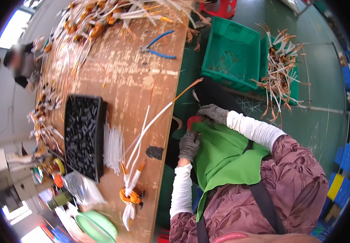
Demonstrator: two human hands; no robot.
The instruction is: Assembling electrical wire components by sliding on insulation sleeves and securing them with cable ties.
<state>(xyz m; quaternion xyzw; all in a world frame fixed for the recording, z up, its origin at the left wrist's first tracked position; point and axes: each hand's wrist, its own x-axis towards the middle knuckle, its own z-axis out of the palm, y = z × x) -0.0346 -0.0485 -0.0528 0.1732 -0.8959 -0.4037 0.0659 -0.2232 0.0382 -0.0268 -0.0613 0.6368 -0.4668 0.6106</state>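
My left hand (189, 145), in a grey glove, is by the front edge of the green apron (223, 150), its fingers curled. Farther off, my right hand (213, 112), gloved alike, bends over the apron's far corner. A red curved thing (192, 121) shows between the two hands, and its kind is hidden. What the fingers grip cannot be made out. On the table to the left lies an orange wire-wound ring coil (130, 196) with white-sleeved leads (142, 133); neither hand touches it.
The wooden table (138, 89) carries blue-handled pliers (158, 45), a black tray (102, 137) of small black pieces, white tubes (113, 150) and several piled coils (98, 30). Green crates (231, 48) stand on the floor at the right. Another person (23, 65) is across the table.
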